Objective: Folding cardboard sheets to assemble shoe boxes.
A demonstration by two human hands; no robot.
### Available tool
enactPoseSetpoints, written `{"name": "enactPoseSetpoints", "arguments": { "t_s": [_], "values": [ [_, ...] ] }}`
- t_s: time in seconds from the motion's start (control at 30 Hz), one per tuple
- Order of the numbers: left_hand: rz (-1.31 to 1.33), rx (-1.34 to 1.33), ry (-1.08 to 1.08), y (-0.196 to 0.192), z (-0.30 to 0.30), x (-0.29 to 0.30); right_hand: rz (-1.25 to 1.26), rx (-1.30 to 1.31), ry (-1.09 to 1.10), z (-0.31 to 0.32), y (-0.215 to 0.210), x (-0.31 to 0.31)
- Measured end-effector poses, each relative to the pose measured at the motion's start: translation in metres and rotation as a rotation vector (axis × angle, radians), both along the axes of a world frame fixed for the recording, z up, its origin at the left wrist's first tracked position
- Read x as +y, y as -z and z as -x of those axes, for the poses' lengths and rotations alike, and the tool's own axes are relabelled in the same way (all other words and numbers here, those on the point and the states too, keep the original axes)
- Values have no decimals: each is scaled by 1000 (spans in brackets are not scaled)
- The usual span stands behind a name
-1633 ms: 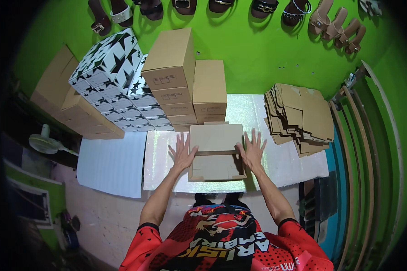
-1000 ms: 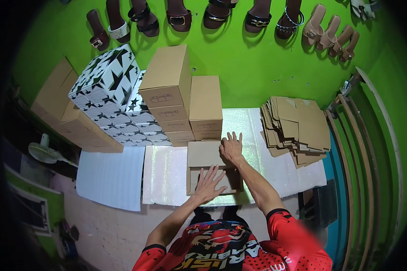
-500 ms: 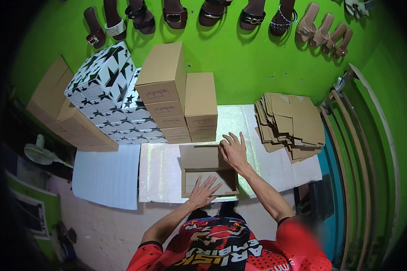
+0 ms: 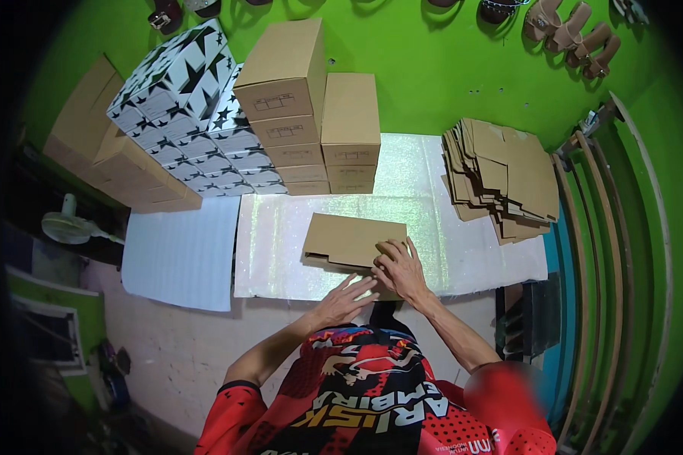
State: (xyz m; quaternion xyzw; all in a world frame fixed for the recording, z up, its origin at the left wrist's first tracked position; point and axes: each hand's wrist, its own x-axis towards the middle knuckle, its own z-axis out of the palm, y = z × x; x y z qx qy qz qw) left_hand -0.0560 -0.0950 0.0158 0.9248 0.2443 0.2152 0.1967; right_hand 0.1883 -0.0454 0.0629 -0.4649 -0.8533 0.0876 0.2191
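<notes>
Left hand (image 4: pixel 344 299): our fingers spread flat, tips at the cardboard blank's near edge.
Right hand (image 4: pixel 399 267): fingers curled, pressing its near right corner.
Cardboard blank (image 4: pixel 353 239): lies on the shiny mat (image 4: pixel 281 250), before the stacked brown boxes (image 4: pixel 311 114).

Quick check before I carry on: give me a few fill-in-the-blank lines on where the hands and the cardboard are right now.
1. Both hands, the left hand and the right hand, rest on the near edge of a flat ____ box blank.
2. That blank lies on a shiny ____ mat.
3. The pile of unfolded blanks sits to the person's ____.
4. The wall behind the stacked brown boxes is ____.

Missing words: cardboard; white; right; green
</notes>
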Motion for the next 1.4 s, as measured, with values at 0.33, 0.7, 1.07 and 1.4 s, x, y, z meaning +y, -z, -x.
{"name": "enactPoseSetpoints", "arguments": {
  "t_s": [0.33, 0.7, 1.07, 1.4],
  "values": [
    [65, 256, -582, -9, 52, 43, 95, -218, 52, 9, 30, 1],
    [205, 14, -446, -2, 57, 71, 131, -134, 51, 5, 37, 8],
    [181, 293, -610, 7, 45, 57, 156, -104, 100, 6, 45, 8],
    [17, 346, -582, 13, 39, 60, 130, -154, 102, 9, 45, 6]
  ]
}}
